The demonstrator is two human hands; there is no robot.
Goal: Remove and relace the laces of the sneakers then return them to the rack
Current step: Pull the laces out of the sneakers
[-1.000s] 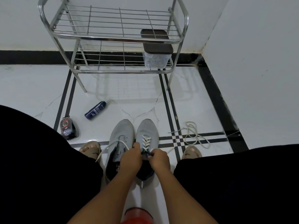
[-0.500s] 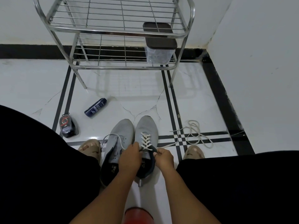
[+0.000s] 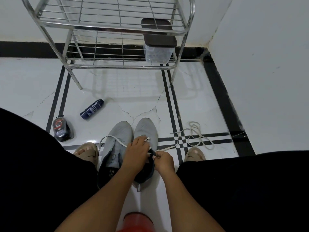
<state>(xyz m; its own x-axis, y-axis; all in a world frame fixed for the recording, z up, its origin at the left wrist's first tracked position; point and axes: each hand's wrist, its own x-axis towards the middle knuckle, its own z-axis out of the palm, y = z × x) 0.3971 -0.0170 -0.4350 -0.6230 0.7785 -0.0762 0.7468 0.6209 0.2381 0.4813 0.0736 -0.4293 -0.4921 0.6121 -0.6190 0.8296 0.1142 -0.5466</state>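
Two grey knit-mesh sneakers sit side by side on the floor between the person's feet, toes toward the rack: left sneaker point(image 3: 117, 144) with dark lining and a loose flat white lace point(image 3: 115, 139) looping over it, right sneaker point(image 3: 147, 129) partly laced. Left hand point(image 3: 137, 151) lies over the right sneaker's eyelets, fingers curled into the crossed lace there. Right hand point(image 3: 164, 160) pinches a lace end at the sneaker's dark collar. A second white lace point(image 3: 195, 134) lies coiled on the floor to the right, apart from the shoes. Chrome wire rack point(image 3: 107, 30), tubular frame, two grid shelves; a clear plastic box with dark lid point(image 3: 158, 46) sits on the lower shelf. Dark blue cylindrical bottle point(image 3: 92, 109) lies on its side; black rounded polish container point(image 3: 62, 130) stands near it. Glossy white tile floor point(image 3: 25, 84), cracked, with black stripe inlays; white walls meet at a corner. Red round object point(image 3: 138, 221) at bottom edge, unclear.
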